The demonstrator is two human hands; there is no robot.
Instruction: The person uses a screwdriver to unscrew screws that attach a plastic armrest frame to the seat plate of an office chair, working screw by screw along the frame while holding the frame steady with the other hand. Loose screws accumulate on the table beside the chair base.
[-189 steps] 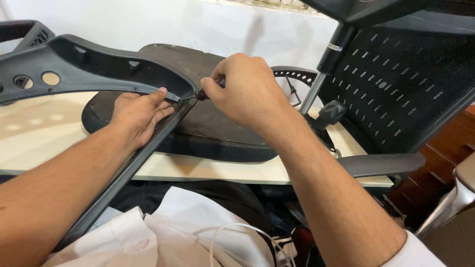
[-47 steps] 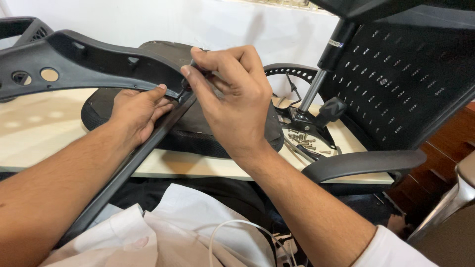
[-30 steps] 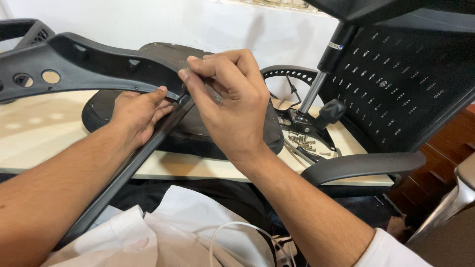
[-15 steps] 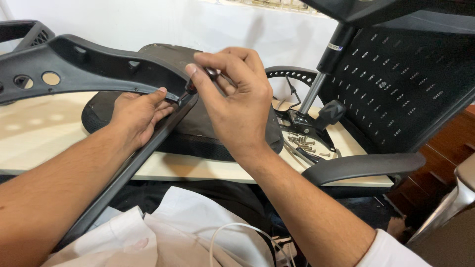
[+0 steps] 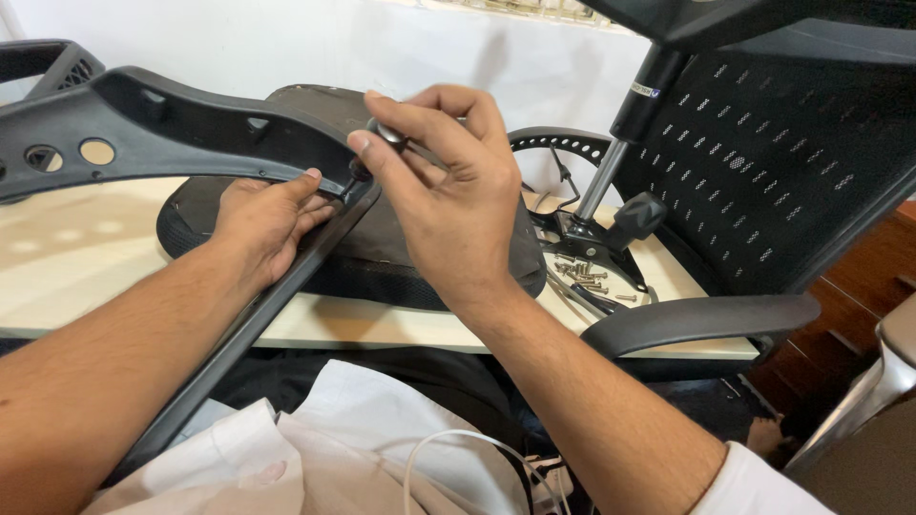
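Observation:
A black plastic chair frame (image 5: pixel 191 129) arcs across the table from the left and runs down toward me as a long bar. My left hand (image 5: pixel 267 219) grips the frame at its bend, fingers curled under the rim. My right hand (image 5: pixel 448 191) pinches a small dark tool handle (image 5: pixel 389 133) between thumb and fingers; its tip meets the frame at a fastener (image 5: pixel 358 172) just beside my left fingertips. A black seat cushion (image 5: pixel 382 257) lies upside down under both hands.
A pale wooden table (image 5: pixel 86 257) carries the parts. Several loose screws (image 5: pixel 584 275) lie to the right by a seat mechanism and gas cylinder (image 5: pixel 611 162). A mesh chair back (image 5: pixel 763 162) and an armrest (image 5: pixel 697 319) stand at the right. White cloth (image 5: pixel 382 439) covers my lap.
My right hand has shifted its grip on the tool handle, turning it at the frame's bend. My left hand and the frame have stayed in place.

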